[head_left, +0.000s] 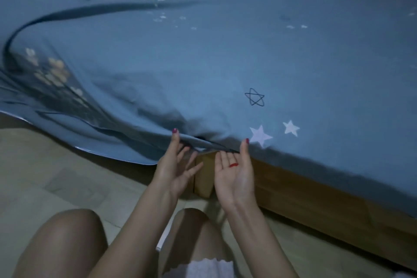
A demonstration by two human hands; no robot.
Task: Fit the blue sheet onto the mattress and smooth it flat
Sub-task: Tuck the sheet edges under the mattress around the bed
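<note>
The blue sheet (203, 56) with star prints covers the mattress and hangs over its near side. At the left it billows, with a loose flap (108, 142) hanging above the floor. At the bed's near corner both of my hands are turned palm up. My left hand (176, 165) touches the sheet's edge with its thumb tip, and its fingers are spread loosely below. My right hand (234, 171) has its fingertips hidden under the hem and its thumb on top, pinching the edge. The mattress itself is hidden under the sheet.
The wooden bed frame (316, 189) runs along the right, and its corner post (204, 176) stands between my hands. Pale tiled floor (56, 183) lies to the left. My bare knees (67, 244) are at the bottom of the view.
</note>
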